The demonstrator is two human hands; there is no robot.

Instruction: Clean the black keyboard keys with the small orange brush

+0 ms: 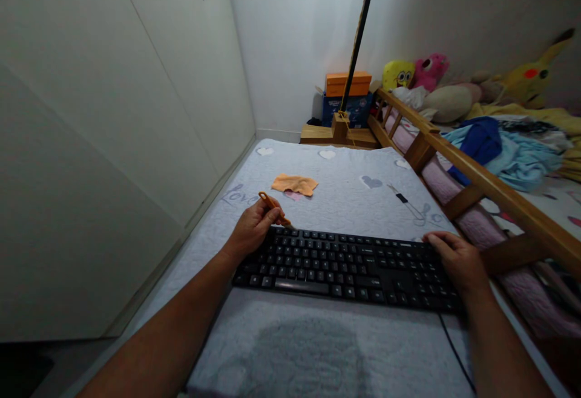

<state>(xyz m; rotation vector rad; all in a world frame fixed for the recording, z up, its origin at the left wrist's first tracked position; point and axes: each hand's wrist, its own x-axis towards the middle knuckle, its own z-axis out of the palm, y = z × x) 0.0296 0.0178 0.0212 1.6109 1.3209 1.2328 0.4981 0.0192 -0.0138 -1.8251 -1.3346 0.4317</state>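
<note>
A black keyboard [318,263] lies across the light blue quilted cover, its keys facing up. My left hand [255,224] is closed on a small orange-handled brush [269,201], whose tip points down at the keyboard's top left edge. At the keyboard's right end, my right hand [458,259] grips the upper corner, thumb and fingers around the edge. Beyond the keyboard an orange cloth [295,184] lies crumpled on the cover. A thin metal tool with a black band [402,198] rests on the cover at the right.
A wooden bed rail [481,174] runs along the right, with clothes and plush toys behind it. White cabinet doors [136,114] stand at the left. A dark pole [358,41] rises at the far end near an orange box [347,84]. The keyboard's cable [455,349] trails toward me.
</note>
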